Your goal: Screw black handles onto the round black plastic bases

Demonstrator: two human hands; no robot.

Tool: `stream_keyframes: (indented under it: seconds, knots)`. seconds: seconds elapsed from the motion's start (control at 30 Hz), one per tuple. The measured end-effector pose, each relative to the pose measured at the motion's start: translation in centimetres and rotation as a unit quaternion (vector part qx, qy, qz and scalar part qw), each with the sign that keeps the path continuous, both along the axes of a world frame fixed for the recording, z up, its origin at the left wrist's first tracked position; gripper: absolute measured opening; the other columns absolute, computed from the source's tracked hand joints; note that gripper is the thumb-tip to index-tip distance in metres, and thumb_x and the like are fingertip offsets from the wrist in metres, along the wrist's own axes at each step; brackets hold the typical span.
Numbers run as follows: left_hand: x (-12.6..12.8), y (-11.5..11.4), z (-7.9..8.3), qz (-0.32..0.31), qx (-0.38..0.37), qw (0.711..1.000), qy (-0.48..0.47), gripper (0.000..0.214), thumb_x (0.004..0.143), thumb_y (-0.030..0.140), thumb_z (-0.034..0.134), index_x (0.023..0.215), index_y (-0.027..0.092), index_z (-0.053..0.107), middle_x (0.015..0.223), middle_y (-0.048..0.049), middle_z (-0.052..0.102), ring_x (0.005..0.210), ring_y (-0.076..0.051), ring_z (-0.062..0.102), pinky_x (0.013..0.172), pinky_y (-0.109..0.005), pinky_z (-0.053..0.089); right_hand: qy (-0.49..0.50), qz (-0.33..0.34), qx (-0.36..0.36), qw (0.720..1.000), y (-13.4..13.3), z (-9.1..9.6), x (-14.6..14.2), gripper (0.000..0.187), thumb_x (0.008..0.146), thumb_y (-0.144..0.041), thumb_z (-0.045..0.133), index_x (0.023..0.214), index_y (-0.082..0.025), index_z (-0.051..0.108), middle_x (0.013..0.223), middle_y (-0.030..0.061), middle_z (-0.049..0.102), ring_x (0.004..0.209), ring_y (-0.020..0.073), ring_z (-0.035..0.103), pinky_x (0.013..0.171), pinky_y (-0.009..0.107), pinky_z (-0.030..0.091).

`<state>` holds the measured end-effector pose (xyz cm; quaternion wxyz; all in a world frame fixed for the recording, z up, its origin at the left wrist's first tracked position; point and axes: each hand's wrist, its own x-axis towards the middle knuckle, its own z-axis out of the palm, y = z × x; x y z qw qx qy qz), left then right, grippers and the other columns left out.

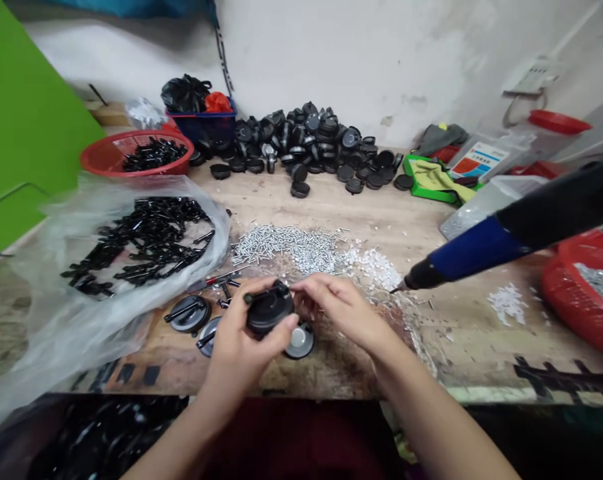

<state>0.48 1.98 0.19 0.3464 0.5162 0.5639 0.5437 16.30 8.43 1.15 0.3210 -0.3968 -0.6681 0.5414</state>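
My left hand (244, 347) is closed around a round black lid-like part (267, 313), its face tilted up. A slim black lever lies across the top of this part. At its upper right edge, my right hand (336, 307) has thumb and fingers pinched together; whatever sits between the fingertips is too small to make out. Beneath my hands, a round part with a silvery centre (300, 341) rests on the bench. Left of them lie a grey-black round part with a lever (187, 315) and another one (209, 337), partly covered by my left hand.
Metal pins (281, 245) and small white pieces (379, 269) are heaped ahead. A blue-and-black power screwdriver (476, 250) juts in from the right. Black levers (151, 233) fill a plastic bag (94, 313). Round black parts (306, 143) pile against the wall. A red basin (561, 293) stands right.
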Motion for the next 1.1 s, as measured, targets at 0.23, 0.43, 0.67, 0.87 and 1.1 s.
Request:
stream_keyframes:
  seconds: [0.23,0.43,0.67,0.87,1.1]
  knots:
    - [-2.0,0.4,0.0,0.018,-0.16,0.901,-0.403,0.026,0.072,0.022,0.074,0.093,0.015,0.061,0.089,-0.0023,0.063,0.072,-0.013,0.06,0.066,-0.03,0.055,-0.285,-0.002,0.235,0.929,7.8,-2.5,-7.6,0.012,0.085,-0.014,0.054,0.086,-0.019,0.064,0.093,0.0044,0.064,0.088,0.0173,0.057,0.077,0.029,0.042]
    - [-2.8,0.6,-0.6,-0.008,-0.187,0.897,-0.401,0.032,0.073,0.024,0.074,0.101,0.017,0.06,0.092,-0.0015,0.063,0.072,-0.013,0.064,0.069,-0.028,0.054,-0.413,0.022,0.248,0.876,9.1,-4.4,-10.0,0.019,0.087,-0.009,0.044,0.086,-0.015,0.062,0.095,0.0126,0.061,0.093,0.0252,0.053,0.076,0.035,0.041]
    - [-2.9,1.7,-0.8,0.013,-0.173,0.886,-0.43,0.031,0.068,0.02,0.077,0.095,0.016,0.063,0.091,-0.0015,0.065,0.072,-0.012,0.061,0.07,-0.029,0.055,-0.463,0.043,0.283,0.839,9.5,-4.9,-9.9,0.021,0.089,-0.008,0.04,0.099,-0.016,0.058,0.098,0.011,0.059,0.093,0.0217,0.051,0.08,0.033,0.04]
    - [-2.5,1.6,-1.3,0.019,-0.17,0.891,-0.42,0.03,0.07,0.021,0.076,0.097,0.017,0.064,0.092,-0.0013,0.066,0.075,-0.013,0.061,0.071,-0.03,0.055,-0.457,0.065,0.335,0.821,10.0,-5.1,-9.5,0.019,0.092,-0.016,0.042,0.094,-0.019,0.06,0.1,0.0099,0.057,0.095,0.023,0.048,0.08,0.034,0.039]
    - [-2.4,2.2,-1.4,0.026,-0.159,0.894,-0.419,0.028,0.068,0.02,0.077,0.092,0.017,0.064,0.088,-0.0002,0.064,0.074,-0.012,0.059,0.07,-0.029,0.056,-0.44,0.123,0.402,0.793,9.8,-5.3,-8.9,0.019,0.093,-0.014,0.042,0.096,-0.018,0.06,0.103,0.0085,0.058,0.094,0.022,0.049,0.082,0.034,0.038]
